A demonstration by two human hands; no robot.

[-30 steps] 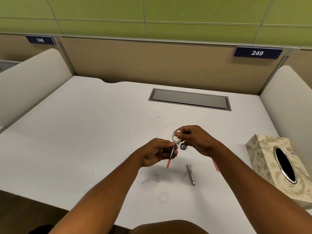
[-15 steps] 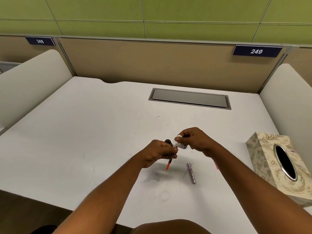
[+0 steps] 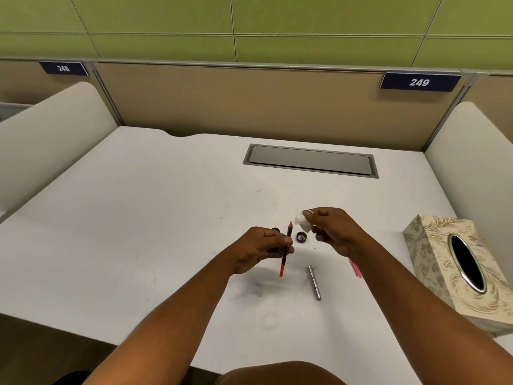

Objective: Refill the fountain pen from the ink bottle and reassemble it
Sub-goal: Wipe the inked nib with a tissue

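From the head camera, the white desk (image 3: 138,218) is walled by a tan back panel (image 3: 236,101) and rounded white side dividers (image 3: 50,129), with its near edge running under the forearms. The widest open stretch of desktop lies to the left of the hands; a grey cable hatch (image 3: 311,161) sits toward the back, and a patterned tissue box (image 3: 458,268) stands at the right edge.

Compared with half a second ago, the right hand (image 3: 333,232) has lifted away from the left, so a gap now shows between the wad of tissue (image 3: 302,223) and the pen's inner section (image 3: 286,250). The small round cap (image 3: 301,237) on the desk, hidden before, now shows in that gap.

The left hand (image 3: 261,248) pinches the pen's inner section near its middle, holding it nearly upright above the desk, red end down. The right hand pinches the tissue wad, just right of the pen's upper tip and not touching it. The metallic pen barrel (image 3: 314,282) lies loose on the desk, below the right hand. A pink piece (image 3: 355,269) lies partly hidden beside the right wrist. A dark round object (image 3: 274,230) peeks out behind the left fingers; what it is cannot be told.
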